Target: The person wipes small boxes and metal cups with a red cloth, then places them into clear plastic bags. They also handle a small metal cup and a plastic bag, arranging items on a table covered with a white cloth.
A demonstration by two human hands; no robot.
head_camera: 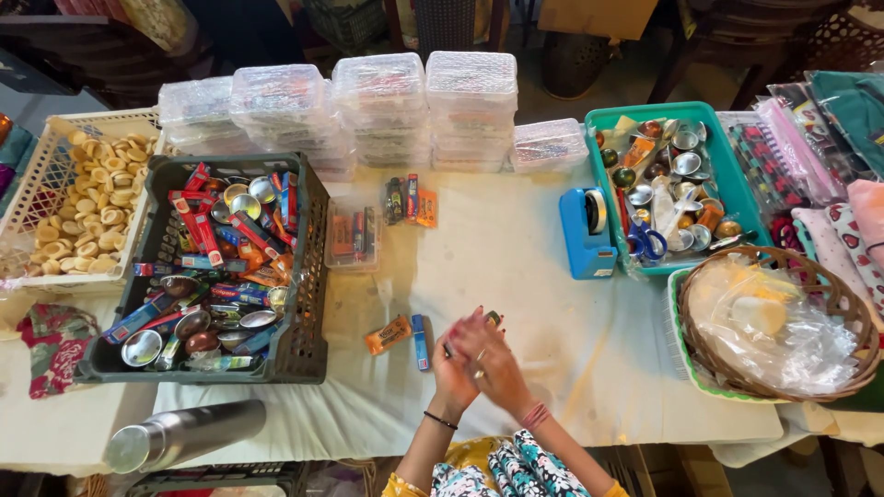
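Observation:
My left hand (451, 373) and my right hand (497, 364) are pressed together over the white tablecloth (516, 276) near the front edge. Between the fingers they pinch a small dark item with a green tip (493, 318); what it is I cannot tell. Just left of my hands lie a small orange packet (388, 334) and a slim blue packet (420, 341). Further back, a clear plastic box (353, 236) holds a few small packets, with three more loose packets (410, 200) beside it.
A dark crate (308, 276) of packets and small metal bowls sits left, a white basket (37, 175) of round pieces beyond it. Stacked clear boxes (382, 106) line the back. A blue tape dispenser (586, 234), teal tray (737, 198), wicker basket (847, 313) and steel flask (184, 434) surround me.

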